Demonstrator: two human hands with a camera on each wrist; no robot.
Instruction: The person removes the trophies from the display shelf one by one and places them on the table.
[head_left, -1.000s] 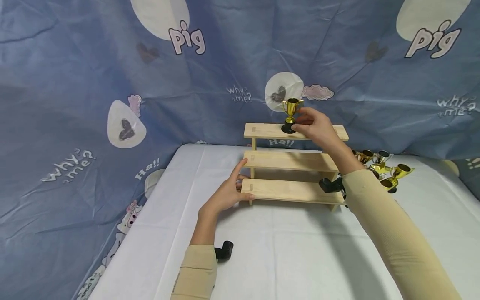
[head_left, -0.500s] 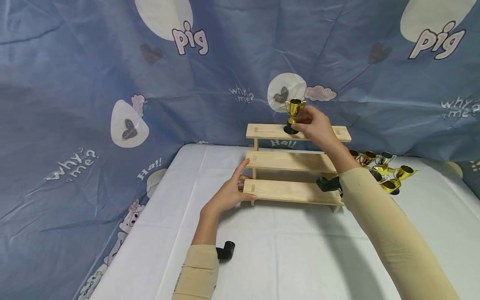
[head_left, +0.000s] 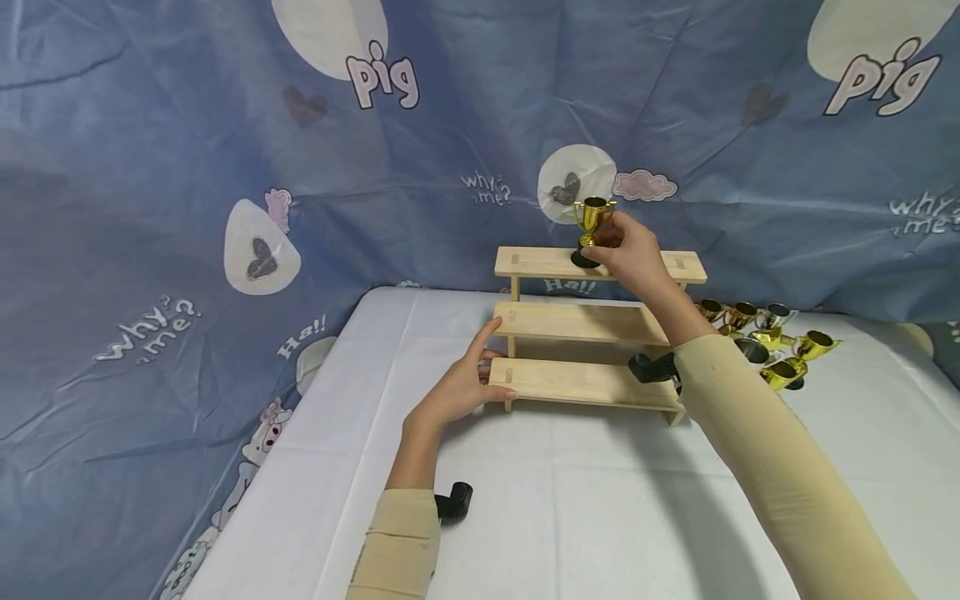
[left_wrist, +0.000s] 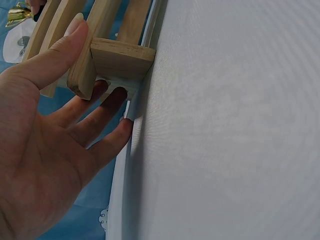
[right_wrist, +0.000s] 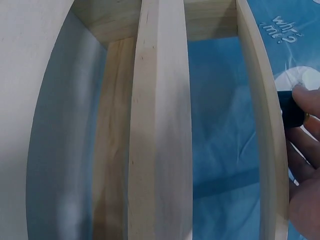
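Note:
A pale wooden three-step display stand (head_left: 577, 379) stands on the white cloth. At its left end, my left hand (head_left: 453, 387) holds the bottom step, thumb on the front edge and index fingertip up at the middle step; the left wrist view shows the other fingers spread behind the bottom board. On the top step a small gold trophy cup (head_left: 592, 217) stands upright on a black base. My right hand (head_left: 637, 257) pinches it low down from the right. In the right wrist view, the black base (right_wrist: 290, 109) sits at the top board's edge between thumb and fingers.
Right of the stand, several gold and silver trophy cups (head_left: 813, 343) lie in a group, partly hidden by the right forearm. Blue printed fabric (head_left: 420, 167) hangs close behind the stand. Black camera mounts (head_left: 454, 502) project from both wrists.
The whole scene shifts slightly rightward in the head view. Both hands keep their places, the right on the trophy cup and the left on the stand.

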